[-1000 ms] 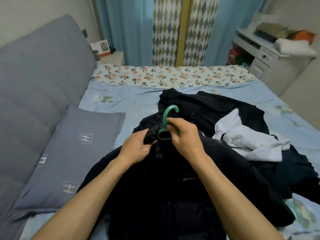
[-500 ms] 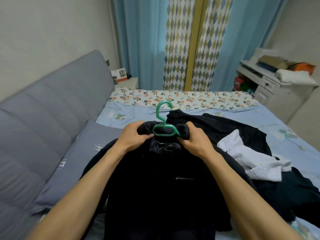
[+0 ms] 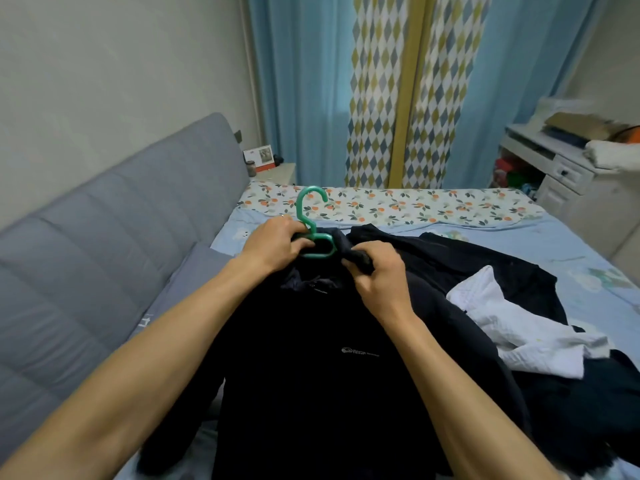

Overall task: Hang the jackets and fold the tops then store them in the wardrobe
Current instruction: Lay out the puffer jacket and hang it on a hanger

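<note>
Jackets lead the work, and one dark jacket [image 3: 322, 358] hangs lifted in front of the person over the bed [image 3: 540, 233], its collar bunched round a green hanger [image 3: 313, 223] whose hook stands clear above the hands. Going from the left: a grey padded headboard [image 3: 114, 230] with stitched panels runs along the wall, a grey pillow [image 3: 180, 289] lying against its foot; next the left hand [image 3: 277, 245] grips the neck of the hanger and the collar cloth together, fingers curled; the right hand [image 3: 377, 271] pinches a fold of the collar just beside the hanger's loop; the two hands are close but not touching. Further right a heap of dark clothes [image 3: 467, 265] spreads over the pale blue sheet, a crumpled white top [image 3: 519, 334] resting on it; beyond stands a white desk [image 3: 561, 168].

The jacket looks soft and limp, fairly thick, matte, with a small pale logo on the chest; it will likely sag and slide off a smooth plastic hanger unless both shoulders are seated; the hanger is rigid and light, so the neck below the hook seems the sound place to carry it, with the collar the place to tug the cloth straight. The white top appears thin and creased, easy to fold flat.
</note>
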A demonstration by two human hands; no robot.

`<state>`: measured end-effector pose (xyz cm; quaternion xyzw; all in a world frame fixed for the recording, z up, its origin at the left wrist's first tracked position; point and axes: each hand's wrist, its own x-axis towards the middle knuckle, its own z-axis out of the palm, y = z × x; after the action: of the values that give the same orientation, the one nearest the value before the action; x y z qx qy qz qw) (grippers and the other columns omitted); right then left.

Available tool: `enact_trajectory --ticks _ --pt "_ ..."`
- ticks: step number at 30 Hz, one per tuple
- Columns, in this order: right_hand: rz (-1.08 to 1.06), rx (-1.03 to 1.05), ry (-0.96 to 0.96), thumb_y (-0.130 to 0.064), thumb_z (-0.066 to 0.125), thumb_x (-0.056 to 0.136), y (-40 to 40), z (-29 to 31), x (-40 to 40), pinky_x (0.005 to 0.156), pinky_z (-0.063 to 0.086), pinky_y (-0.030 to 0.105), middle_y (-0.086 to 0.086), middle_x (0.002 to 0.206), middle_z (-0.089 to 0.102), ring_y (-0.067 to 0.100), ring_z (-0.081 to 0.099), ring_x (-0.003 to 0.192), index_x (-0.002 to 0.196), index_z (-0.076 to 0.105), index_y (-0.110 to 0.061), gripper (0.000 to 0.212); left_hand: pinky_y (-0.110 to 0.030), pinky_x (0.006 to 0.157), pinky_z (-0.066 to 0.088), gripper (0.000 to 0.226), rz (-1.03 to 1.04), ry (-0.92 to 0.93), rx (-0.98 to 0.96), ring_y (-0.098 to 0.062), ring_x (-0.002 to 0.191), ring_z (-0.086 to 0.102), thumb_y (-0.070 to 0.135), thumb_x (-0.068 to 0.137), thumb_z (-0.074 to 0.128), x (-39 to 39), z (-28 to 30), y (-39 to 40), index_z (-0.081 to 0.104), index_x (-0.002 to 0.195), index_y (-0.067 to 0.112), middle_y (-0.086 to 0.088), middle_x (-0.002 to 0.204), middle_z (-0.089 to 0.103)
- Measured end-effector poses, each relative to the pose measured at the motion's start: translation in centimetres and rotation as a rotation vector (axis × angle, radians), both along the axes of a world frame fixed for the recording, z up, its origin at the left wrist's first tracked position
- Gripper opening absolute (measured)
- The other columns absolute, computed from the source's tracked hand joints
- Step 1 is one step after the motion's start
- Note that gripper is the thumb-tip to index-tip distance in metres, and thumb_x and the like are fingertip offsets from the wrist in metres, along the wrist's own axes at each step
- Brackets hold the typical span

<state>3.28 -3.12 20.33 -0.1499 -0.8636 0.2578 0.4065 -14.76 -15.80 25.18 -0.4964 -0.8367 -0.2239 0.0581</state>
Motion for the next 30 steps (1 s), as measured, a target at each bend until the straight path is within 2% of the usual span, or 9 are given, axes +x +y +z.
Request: enact_trajectory --ticks 3,5,9,15,18,20,23,27,30 --pt "0.186 -0.108 -0.265 -0.055 0.059 0.091 0.6 -0.6 2.0 0.11 0.031 0.029 -0.011 0.136 0.054 0.01 0.043 0.13 0.113 0.075 -0.018 0.046 -0.043 0.085 0.052 0.024 0.018 0.001 0.042 -0.029 0.098 0.064 0.034 0.088 0.07 0.0 -0.3 -0.3 0.076 0.106 0.019 -0.007 0.104 0.073" --pt "0.225 -0.312 -0.258 -0.047 0.052 0.098 1.8 -0.2 3.1 0.107 0.034 0.021 -0.024 0.127 0.057 0.006 0.044 0.132 0.119 0.071 -0.017 0.041 -0.042 0.087 0.052 0.025 0.027 -0.034 0.079 -0.026 0.099 0.065 0.033 0.088 0.071 0.0 -0.9 -0.9 0.076 0.108 0.019 -0.004 0.106 0.074" --pt "0.143 -0.135 -0.46 -0.025 0.053 0.095 3.5 1.0 2.3 0.097 0.045 0.04 0.002 0.128 0.059 0.024 0.056 0.118 0.138 0.042 -0.018 0.045 -0.036 0.095 0.05 0.025 -0.023 -0.104 0.184 -0.023 0.101 0.066 0.023 0.085 0.075 0.2 -0.7 -0.8 0.076 0.108 0.011 -0.005 0.109 0.074" --pt "-0.115 0.183 -0.359 -0.023 0.055 0.096 3.1 0.9 -0.2 0.067 0.027 0.038 0.005 0.08 0.054 0.035 0.052 0.083 0.085 0.05 -0.013 0.016 -0.025 0.095 0.05 0.023 -0.055 -0.251 0.452 -0.008 0.099 0.066 0.021 0.087 0.074 1.1 0.3 -1.5 0.072 0.11 0.02 0.004 0.105 0.073" --pt "-0.107 0.15 -0.268 -0.021 0.057 0.094 4.0 0.6 0.4 0.068 0.021 0.036 -0.004 0.068 0.043 0.032 0.048 0.074 0.076 0.045 -0.018 0.022 -0.021 0.081 0.047 0.033 -0.006 -0.225 0.318 -0.007 0.096 0.062 0.043 0.09 0.065 0.5 -0.8 -4.2 0.062 0.119 0.026 0.011 0.106 0.067" --pt "-0.107 0.108 -0.254 -0.028 0.051 0.093 4.5 0.8 0.7 0.069 0.022 0.036 -0.006 0.064 0.04 0.026 0.044 0.07 0.07 0.04 -0.025 0.025 -0.028 0.069 0.039 0.031 0.071 -0.168 0.226 -0.021 0.087 0.063 0.047 0.092 0.057 0.3 -2.4 -5.2 0.066 0.096 0.018 0.001 0.091 0.069" --pt "-0.112 0.111 -0.251 -0.03 0.049 0.095 4.2 1.4 0.1 0.07 0.019 0.034 -0.006 0.059 0.04 0.023 0.04 0.066 0.06 0.032 -0.029 0.039 -0.032 0.061 0.032 0.035 0.126 -0.243 0.309 -0.031 0.071 0.058 0.034 0.097 0.055 -0.7 -3.0 -5.5 0.051 0.066 0.018 -0.007 0.068 0.063" --pt "-0.191 0.108 -0.197 -0.026 0.044 0.102 3.2 2.7 -0.7 0.067 0.013 0.034 -0.008 0.057 0.04 0.024 0.036 0.064 0.066 0.04 -0.019 0.037 -0.04 0.058 0.037 0.053 0.293 -0.266 0.534 -0.015 0.062 0.042 0.051 0.095 0.05 -1.9 -1.2 -4.9 0.049 0.066 0.007 -0.008 0.059 0.052" --pt "-0.398 0.193 -0.139 -0.036 0.03 0.102 2.5 2.8 -1.1 0.063 0.03 0.036 0.012 0.057 0.058 0.032 0.048 0.053 0.068 0.056 -0.011 0.049 -0.035 0.058 0.028 0.053 0.352 -0.17 0.542 -0.026 0.062 0.043 0.053 0.1 0.039 -0.7 -0.5 -4.2 0.035 0.059 0.018 -0.002 0.057 0.045"
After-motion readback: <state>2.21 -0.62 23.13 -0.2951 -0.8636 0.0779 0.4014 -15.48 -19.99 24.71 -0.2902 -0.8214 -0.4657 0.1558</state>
